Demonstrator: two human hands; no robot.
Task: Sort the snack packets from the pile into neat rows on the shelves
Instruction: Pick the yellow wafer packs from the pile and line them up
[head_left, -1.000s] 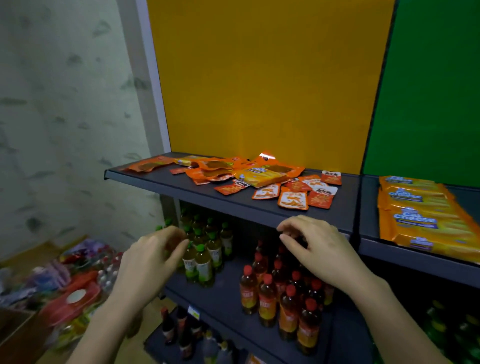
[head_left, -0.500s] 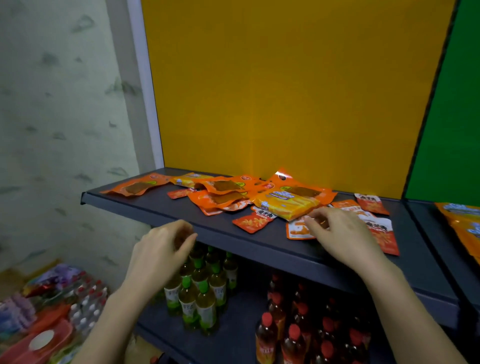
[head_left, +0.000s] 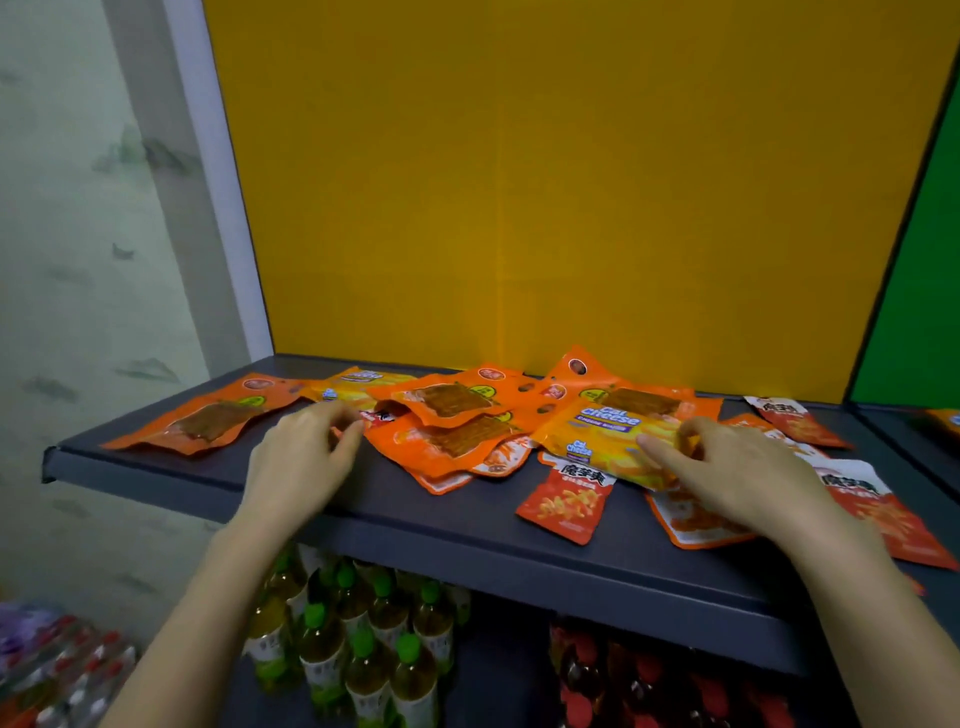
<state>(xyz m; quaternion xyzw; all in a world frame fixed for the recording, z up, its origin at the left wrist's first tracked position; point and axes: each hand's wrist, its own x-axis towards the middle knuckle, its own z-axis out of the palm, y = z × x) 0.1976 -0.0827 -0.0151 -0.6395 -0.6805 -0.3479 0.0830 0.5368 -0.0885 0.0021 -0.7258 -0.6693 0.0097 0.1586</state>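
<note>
Fingers (head_left: 696, 434) of the right hand (head_left: 748, 478) are curled over the right end of the yellow cheese packet (head_left: 602, 431), with the thumb laid flat along its front, so they appear to be grasping it. The left hand (head_left: 296, 467) has its fingers (head_left: 340, 423) bent at the left edge of the pile (head_left: 457, 415), their tips against a small red packet (head_left: 371, 415). I cannot tell whether they pinch it or only touch it.

A second ago both hands hung below the front edge of the shelf (head_left: 467, 535), in front of the bottles (head_left: 363, 670). Half a second ago the right hand was on the small red packets near the front while the left was only level with the shelf edge. Now both hands are up on the shelf, one on each side of the heap, and the right has moved from the small packets to the yellow one.

The packets lie mixed in the middle of the shelf, against the yellow back panel (head_left: 519, 182). Long orange packets (head_left: 447, 400) overlap each other, the yellow one lies across them, and small red packets (head_left: 566, 506) lie scattered towards the front and right. One long orange packet (head_left: 208, 421) lies apart at the left end.

I judge that sorting is only beginning, since no row is formed on this shelf yet. The yellow packet looks to be the first one coming out.
</note>
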